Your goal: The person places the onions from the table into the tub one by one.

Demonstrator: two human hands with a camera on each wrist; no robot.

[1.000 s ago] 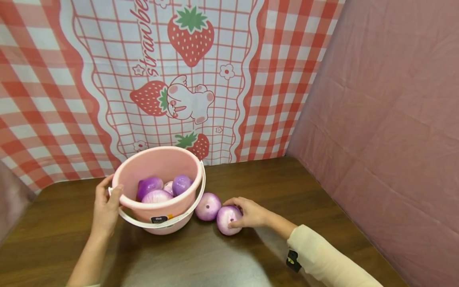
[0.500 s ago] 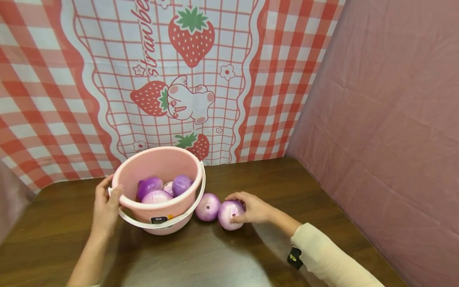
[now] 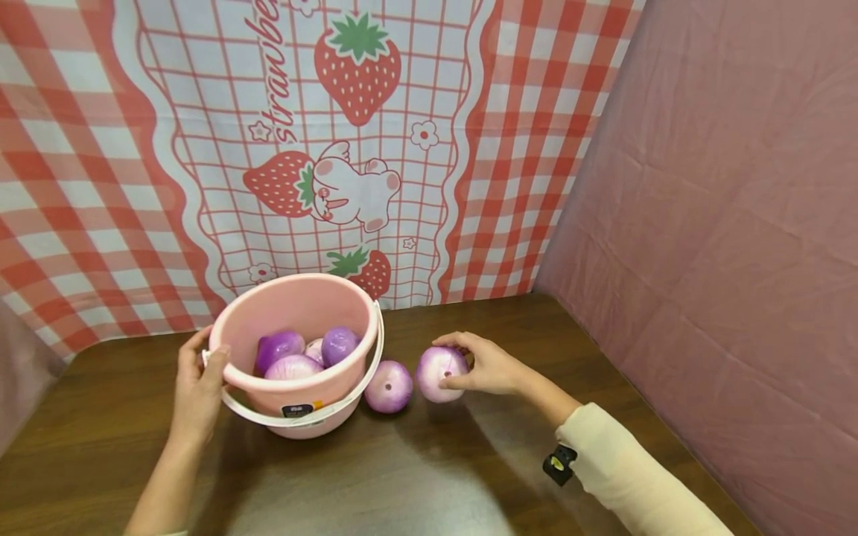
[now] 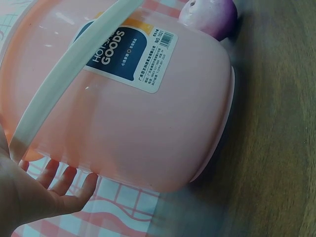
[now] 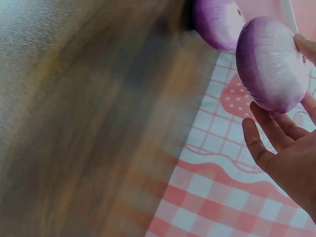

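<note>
In the head view my left hand [image 3: 196, 391] grips the rim of a pink bucket [image 3: 298, 305] at its left side, thumb over the edge. The bucket leans slightly toward me. Its white handle [image 3: 295, 420] hangs down in front. Several purple onions [image 3: 295, 367] lie inside, partly hidden by the rim. My right hand [image 3: 494, 366] holds a purple-and-white onion [image 3: 439, 370] between thumb and fingers, raised off the table. Just right of the bucket, another onion [image 3: 389, 388] sits on the table. The right wrist view shows the held onion [image 5: 271, 64] apart from the one behind it.
Everything stands on a dark wooden table [image 3: 402, 484]. A red-and-white strawberry cloth [image 3: 362, 186] hangs close behind the bucket. To the right, a pink cloth [image 3: 724, 223] borders the table.
My right hand has lifted the onion up and slightly right, away from the onion beside the bucket. The left hand and the bucket have stayed in place.
</note>
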